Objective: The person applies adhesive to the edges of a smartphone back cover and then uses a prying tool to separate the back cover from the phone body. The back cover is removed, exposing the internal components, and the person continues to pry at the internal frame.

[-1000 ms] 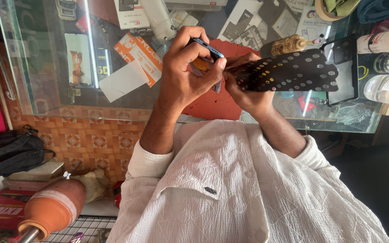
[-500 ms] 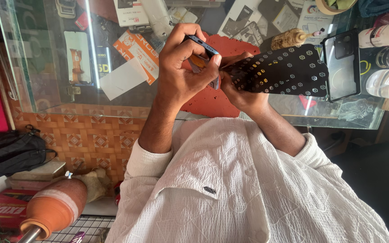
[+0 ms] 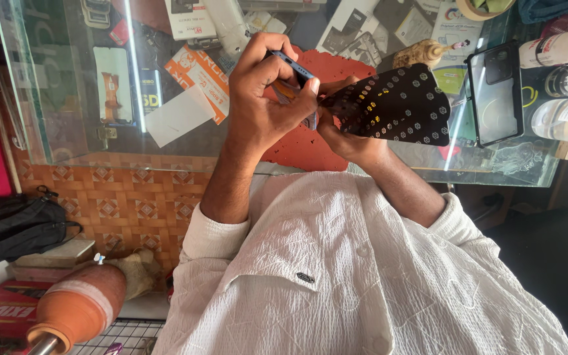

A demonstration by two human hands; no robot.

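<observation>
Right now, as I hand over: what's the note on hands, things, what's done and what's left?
Left hand: gripping the blue phone over the glass counter.
Right hand: pinching one end of the black patterned sheet, right beside the phone.
Done: both things are lifted and held together.
Left: the sheet sticks out sideways, not laid on the phone.
</observation>
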